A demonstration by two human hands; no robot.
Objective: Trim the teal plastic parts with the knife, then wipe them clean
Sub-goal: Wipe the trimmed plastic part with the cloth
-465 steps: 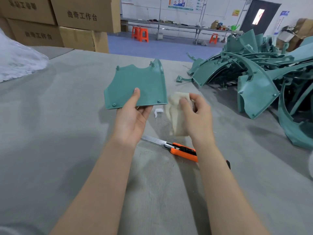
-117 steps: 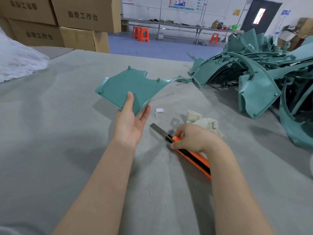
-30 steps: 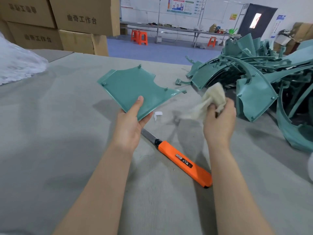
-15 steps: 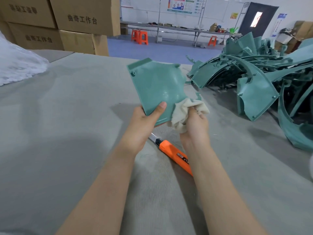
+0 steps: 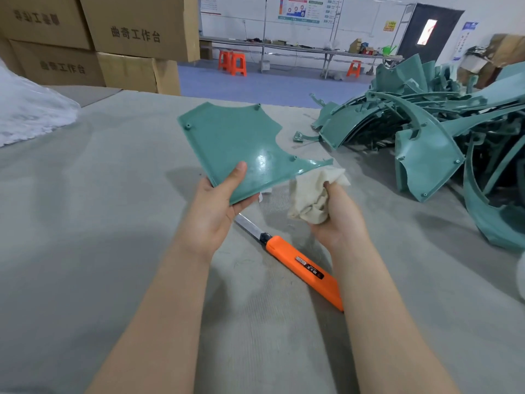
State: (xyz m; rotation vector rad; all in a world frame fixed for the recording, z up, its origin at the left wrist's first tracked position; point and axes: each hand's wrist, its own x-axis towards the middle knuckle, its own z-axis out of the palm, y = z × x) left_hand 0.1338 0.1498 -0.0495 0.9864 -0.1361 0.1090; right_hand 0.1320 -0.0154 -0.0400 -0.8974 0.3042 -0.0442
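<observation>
My left hand grips the near corner of a flat teal plastic part, thumb on its top face, holding it tilted above the grey table. A crumpled cream cloth is bunched in my right hand, touching the part's lower right edge. An orange utility knife lies on the table between my forearms, with its blade out and pointing toward my left hand.
A big heap of teal plastic parts fills the table's right side. Stacked cardboard boxes stand at the back left beside a white plastic bag. A small white scrap lies under the held part.
The teal part has tilted flatter and turned, its long tip now pointing right. My right hand with the cloth slid down and right along the part's lower edge.
</observation>
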